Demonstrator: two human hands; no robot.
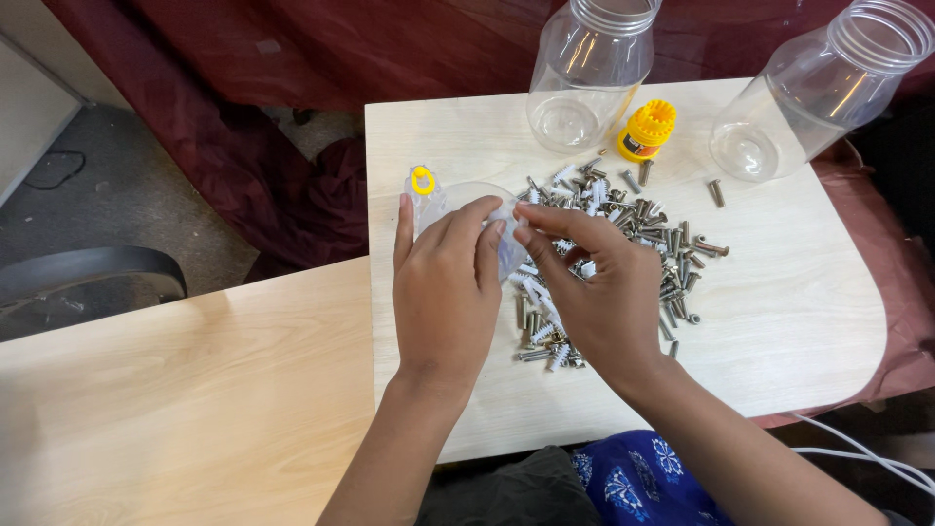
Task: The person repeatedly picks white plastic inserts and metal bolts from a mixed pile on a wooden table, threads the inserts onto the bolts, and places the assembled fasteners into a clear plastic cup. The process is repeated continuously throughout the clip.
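Note:
My left hand (446,292) holds a clear plastic jar (443,200) lying on its side on the light wooden table (779,321); the jar has a yellow ring at its neck (422,179). My right hand (599,287) pinches something small at the jar's mouth, fingertips touching those of the left hand; what it pinches I cannot make out. Under and beside my right hand lies a heap of metal screws and white plastic wall plugs (633,239).
Two empty clear plastic jars stand at the back, one in the middle (587,83) and one tilted at the right (818,93). A yellow lid (649,129) lies between them. A lower wooden table (185,409) adjoins on the left. Dark red cloth (292,117) hangs behind.

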